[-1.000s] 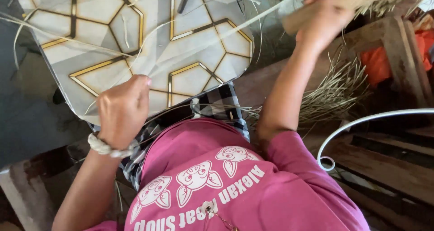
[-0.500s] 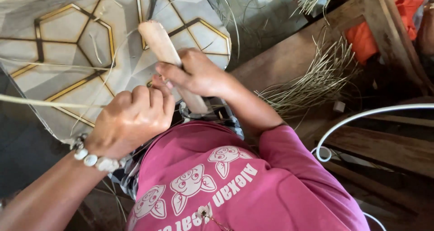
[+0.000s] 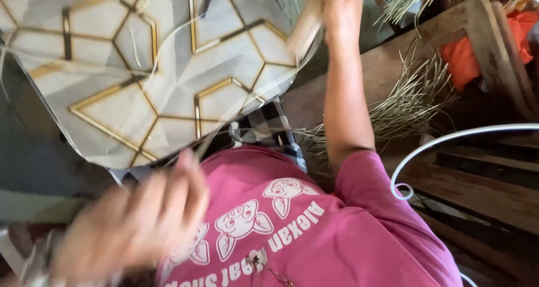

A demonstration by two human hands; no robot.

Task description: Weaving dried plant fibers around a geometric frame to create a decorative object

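Head view: right hand [image 3: 337, 6] grips a pale tan wooden stick [image 3: 306, 28]; blurred left hand [image 3: 135, 225] unclear.

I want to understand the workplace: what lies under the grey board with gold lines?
Under the board's lower edge, a checked cloth sticks out over the lap, above the pink shirt. The rest of the cloth and the legs are covered by the board.

No packages, labels, signs or screens in view; the only lettering is a white print with cartoon figures on the pink shirt [image 3: 314, 231], low in the middle of the head view, seen upside down
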